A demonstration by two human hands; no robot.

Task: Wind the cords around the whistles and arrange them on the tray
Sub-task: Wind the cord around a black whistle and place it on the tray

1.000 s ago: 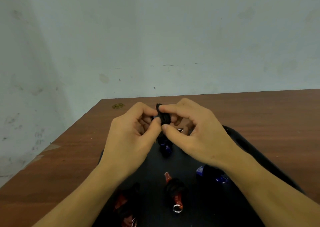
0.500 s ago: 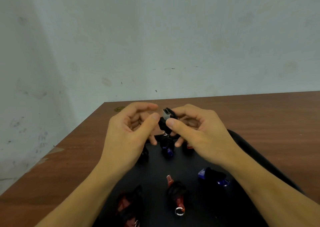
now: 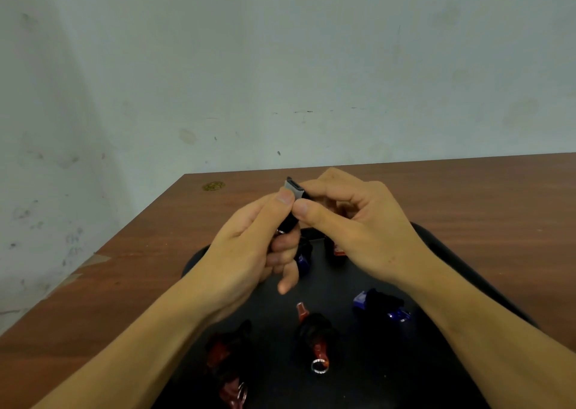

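Both hands, left (image 3: 246,253) and right (image 3: 352,221), are pinching 1 black whistle (image 3: 294,204). Its grey mouthpiece is pointing up. The grip is clenched on it above the tray (image 3: 461,271).

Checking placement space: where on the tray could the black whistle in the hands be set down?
Both hands, left hand and right hand, hold the black whistle. Bare tray lies between the middle red whistle and the blue whistle, and along the right rim. Crowded: the near-left red whistles and the far end beneath the hands.
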